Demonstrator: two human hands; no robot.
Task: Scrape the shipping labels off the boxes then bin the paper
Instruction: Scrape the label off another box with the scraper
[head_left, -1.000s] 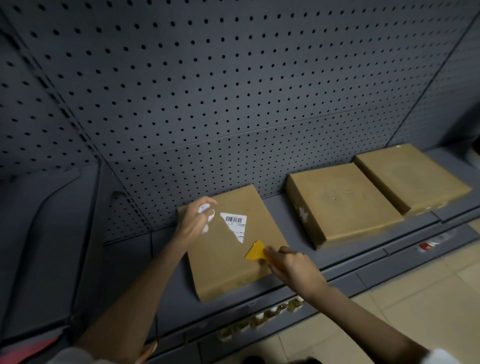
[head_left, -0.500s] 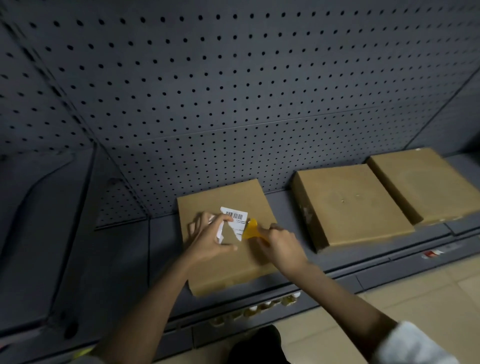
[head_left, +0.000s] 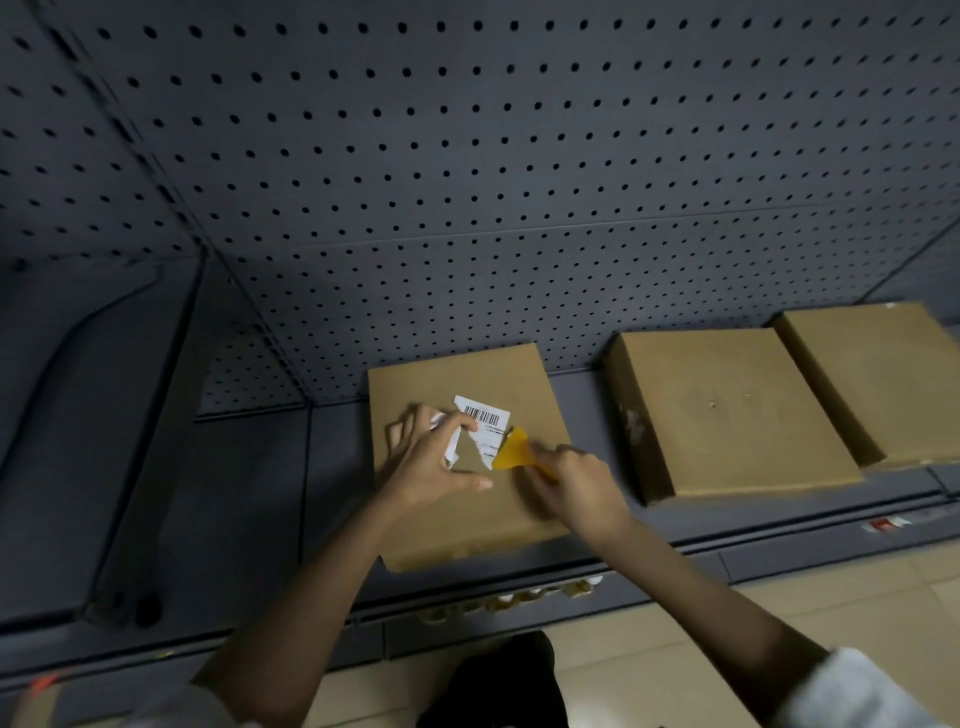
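Observation:
A flat brown box (head_left: 498, 379) lies on the low grey shelf (head_left: 249, 493). A torn white shipping label (head_left: 488, 422) with a barcode sticks to its top. My left hand (head_left: 434, 465) rests on the box and pinches the peeled, crumpled part of the label (head_left: 451, 448). My right hand (head_left: 576, 483) grips a yellow plastic scraper (head_left: 511, 451), whose blade edge touches the label's right side.
Two more brown boxes (head_left: 727, 410) (head_left: 883, 374) lie on the shelf to the right, with no labels on top. A perforated grey back panel (head_left: 467, 182) rises behind. Beige floor tiles (head_left: 675, 639) lie below the shelf's front edge.
My left hand came down from above the box's left corner onto the label with the peeled paper. My right hand brought the scraper up from the box's lower part to the label's edge.

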